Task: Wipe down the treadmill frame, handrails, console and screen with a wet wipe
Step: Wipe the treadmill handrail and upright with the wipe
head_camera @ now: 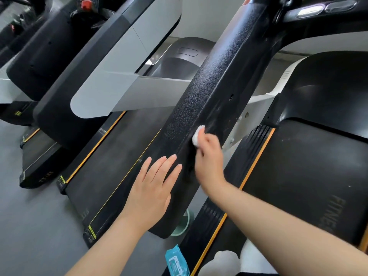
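The job looks only partly done, the console and screen above seemingly untouched, as the right hand (207, 154) grasps a balled wipe (197, 135) against the black frame (201, 92) (textured upright) while the left hand (154, 184) rests flat, fingers straight, beside it.

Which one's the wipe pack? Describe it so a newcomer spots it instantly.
Follow the black textured upright of the nearest treadmill down to the grey floor. Past its foot, at the frame's bottom edge, lies the wipe pack: a flat soft packet, the only bright blue thing among black, grey and orange.
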Demonstrator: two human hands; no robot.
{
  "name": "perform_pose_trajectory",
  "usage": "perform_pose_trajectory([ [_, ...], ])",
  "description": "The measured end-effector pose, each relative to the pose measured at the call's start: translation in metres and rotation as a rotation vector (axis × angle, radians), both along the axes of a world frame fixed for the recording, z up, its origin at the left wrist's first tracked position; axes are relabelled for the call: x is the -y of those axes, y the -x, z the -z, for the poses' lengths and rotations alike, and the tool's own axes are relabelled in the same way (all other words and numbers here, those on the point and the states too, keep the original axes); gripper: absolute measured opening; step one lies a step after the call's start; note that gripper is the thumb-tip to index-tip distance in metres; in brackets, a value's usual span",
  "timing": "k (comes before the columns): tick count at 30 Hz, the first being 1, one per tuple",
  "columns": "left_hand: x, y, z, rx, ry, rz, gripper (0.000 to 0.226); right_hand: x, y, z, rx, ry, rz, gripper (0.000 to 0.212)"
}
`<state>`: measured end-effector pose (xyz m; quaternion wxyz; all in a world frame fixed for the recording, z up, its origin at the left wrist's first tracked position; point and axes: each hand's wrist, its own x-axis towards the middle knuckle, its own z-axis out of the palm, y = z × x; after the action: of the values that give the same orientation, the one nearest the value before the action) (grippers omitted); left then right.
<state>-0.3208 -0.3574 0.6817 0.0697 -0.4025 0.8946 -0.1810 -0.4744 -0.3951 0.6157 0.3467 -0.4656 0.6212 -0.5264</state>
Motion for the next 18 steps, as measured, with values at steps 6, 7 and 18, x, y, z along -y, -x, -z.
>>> perform_pose_trajectory([
  [6, -0.004, -0.018, 0.005, -0.007, 0.033, 0.072, 0.060, -0.002, -0.002, 0.015, -0.063, 0.051, 0.049, 0.028],
  [7, -0.004, -0.019, 0.007, -0.018, 0.041, 0.084, 0.060, 0.012, 0.006, 0.012, -0.051, 0.021, 0.144, 0.030],
  [18, -0.003, -0.033, 0.025, -0.254, 0.108, 0.217, 0.042, -0.049, -0.054, 0.031, -0.241, 0.139, 0.053, 0.046],
])
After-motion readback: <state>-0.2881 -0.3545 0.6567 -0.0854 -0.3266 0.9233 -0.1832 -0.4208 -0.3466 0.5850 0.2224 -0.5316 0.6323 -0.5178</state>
